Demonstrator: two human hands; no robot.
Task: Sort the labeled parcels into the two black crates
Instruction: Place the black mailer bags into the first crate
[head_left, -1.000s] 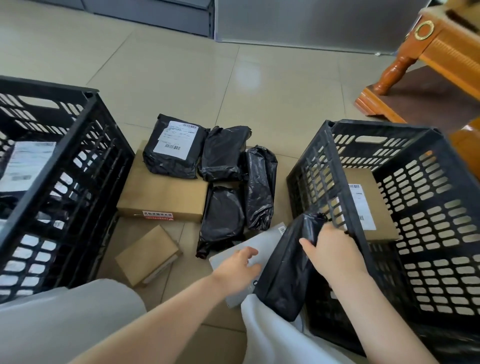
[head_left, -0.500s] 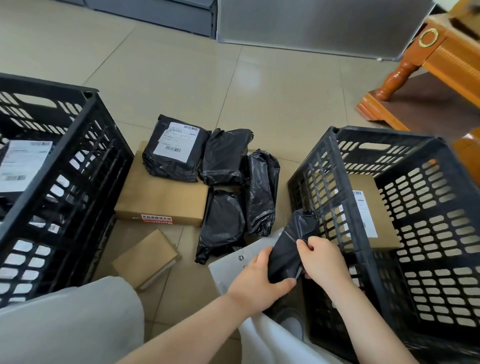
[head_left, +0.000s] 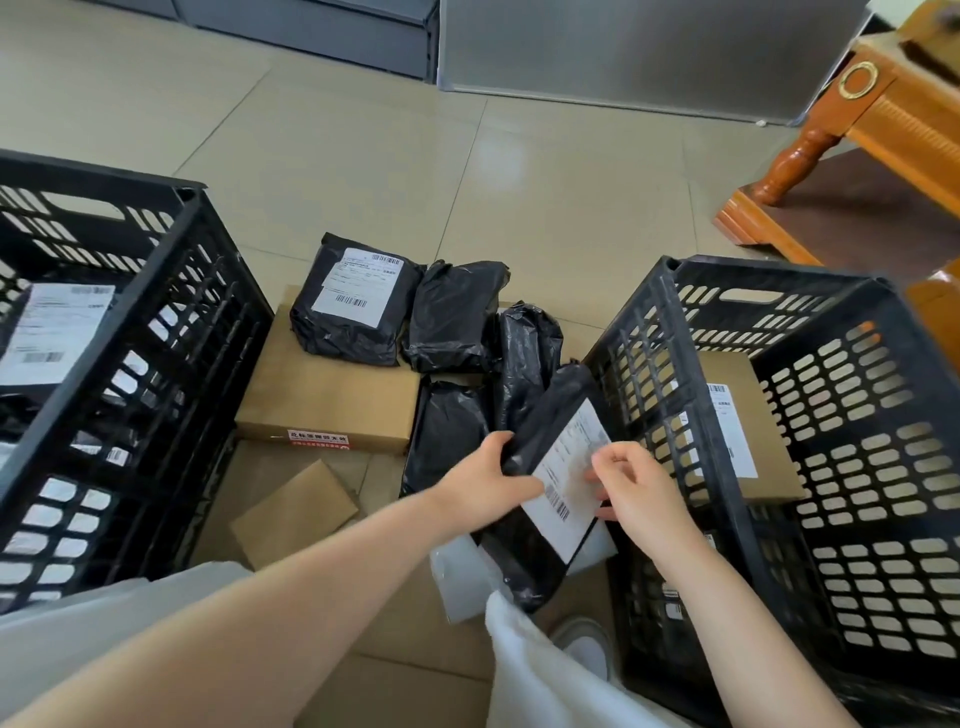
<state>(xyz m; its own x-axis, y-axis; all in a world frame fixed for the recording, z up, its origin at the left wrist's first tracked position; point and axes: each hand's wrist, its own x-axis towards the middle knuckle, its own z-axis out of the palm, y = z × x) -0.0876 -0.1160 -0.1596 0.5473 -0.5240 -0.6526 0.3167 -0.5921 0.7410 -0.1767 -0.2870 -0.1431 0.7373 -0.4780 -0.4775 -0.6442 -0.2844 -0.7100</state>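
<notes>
Between the two crates, low at center frame, both hands are holding up a black parcel (head_left: 540, 467) with its white label (head_left: 569, 480) facing the camera. Left hand (head_left: 485, 480) is gripping the parcel's left edge, thumb curled over the front, other fingers hidden behind the bag. Right hand (head_left: 631, 483) is sitting at 3 o'clock of the label, fingers curled, thumb and fingertips pinching the label's right edge; exact contact is hard to tell. Parcel is tilting, top end leaning toward 1 o'clock, touching the near wall of the right crate (head_left: 810, 447). Under it a white mailer (head_left: 457, 577) is lying on the floor. Right crate is holding a brown box (head_left: 737, 431) with a label strip. Left crate (head_left: 119, 374) at 9 o'clock is holding a parcel with a big white label (head_left: 49, 332). At 12 o'clock of the hands, the unsorted pile is lying on the tile floor (head_left: 519, 171): a labeled black bag (head_left: 353, 301) resting on a flat cardboard box (head_left: 327, 400), three more black bags (head_left: 457, 317) just beside it, labels not showing. Small cardboard box (head_left: 293, 514) is lying at 9 o'clock of the left hand, near the left crate. Wooden furniture (head_left: 852, 135) is standing at 2 o'clock, well apart.
</notes>
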